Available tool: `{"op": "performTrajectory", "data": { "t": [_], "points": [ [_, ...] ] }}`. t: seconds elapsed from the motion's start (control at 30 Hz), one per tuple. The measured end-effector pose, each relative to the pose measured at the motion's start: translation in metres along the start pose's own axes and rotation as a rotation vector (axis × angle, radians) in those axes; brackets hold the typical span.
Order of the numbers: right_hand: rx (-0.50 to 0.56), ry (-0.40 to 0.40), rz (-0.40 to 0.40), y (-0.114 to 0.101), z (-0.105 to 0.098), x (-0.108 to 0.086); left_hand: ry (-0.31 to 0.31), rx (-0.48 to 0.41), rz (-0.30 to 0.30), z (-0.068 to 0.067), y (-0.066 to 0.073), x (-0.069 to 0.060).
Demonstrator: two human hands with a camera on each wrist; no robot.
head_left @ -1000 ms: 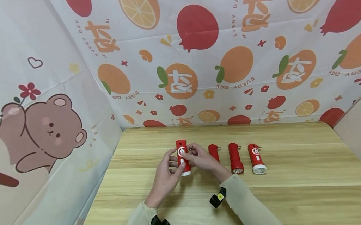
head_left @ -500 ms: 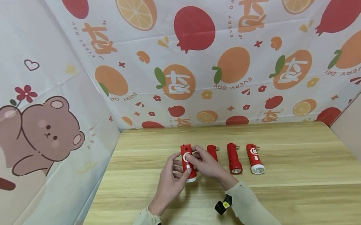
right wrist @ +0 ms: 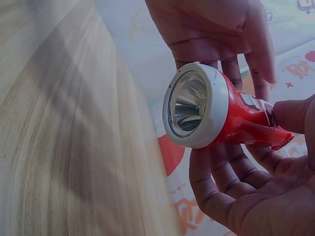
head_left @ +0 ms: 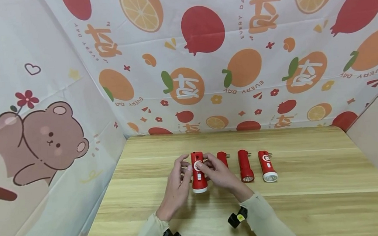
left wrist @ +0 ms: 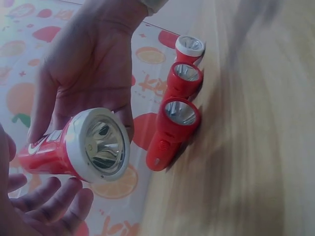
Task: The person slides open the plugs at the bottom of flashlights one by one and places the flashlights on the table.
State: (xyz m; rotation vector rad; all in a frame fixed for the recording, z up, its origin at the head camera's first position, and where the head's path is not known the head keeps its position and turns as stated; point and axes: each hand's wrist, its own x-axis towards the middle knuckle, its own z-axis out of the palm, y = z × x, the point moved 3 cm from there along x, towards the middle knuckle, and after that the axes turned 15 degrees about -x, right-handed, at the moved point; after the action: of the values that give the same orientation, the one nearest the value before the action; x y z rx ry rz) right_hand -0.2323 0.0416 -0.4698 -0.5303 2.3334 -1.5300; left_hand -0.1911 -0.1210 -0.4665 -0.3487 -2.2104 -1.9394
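A red flashlight with a white rim is held above the table, lens end toward me. My right hand grips it, the thumb pressed on its upper face and the fingers curled underneath, as the right wrist view shows. My left hand is at its left side with the thumb lifted off and the fingers loosely bent. Whether those fingertips touch the flashlight's side I cannot tell. In the left wrist view the lens faces the camera and looks unlit.
To the right, three more flashlights lie in a row on the wooden table: a red one partly behind my right hand, another all-red one, and a white-rimmed one. A fruit-printed cloth hangs behind.
The flashlight has shifted slightly right and toward me, and now stands straighter. My left thumb has come off its face, while my right hand keeps its hold.
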Motion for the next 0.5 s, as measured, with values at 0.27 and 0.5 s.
{"op": "performTrajectory", "data": {
  "t": [0.27,0.5],
  "points": [
    [-0.009,-0.005,-0.018,-0.0041,-0.0031,-0.0037,-0.018,0.001,0.027,0.0,0.0053,0.0059],
    [-0.017,-0.006,-0.021,-0.006,-0.0063,-0.006,-0.03,0.008,0.052,0.0025,0.0094,0.0101]
  ]
}}
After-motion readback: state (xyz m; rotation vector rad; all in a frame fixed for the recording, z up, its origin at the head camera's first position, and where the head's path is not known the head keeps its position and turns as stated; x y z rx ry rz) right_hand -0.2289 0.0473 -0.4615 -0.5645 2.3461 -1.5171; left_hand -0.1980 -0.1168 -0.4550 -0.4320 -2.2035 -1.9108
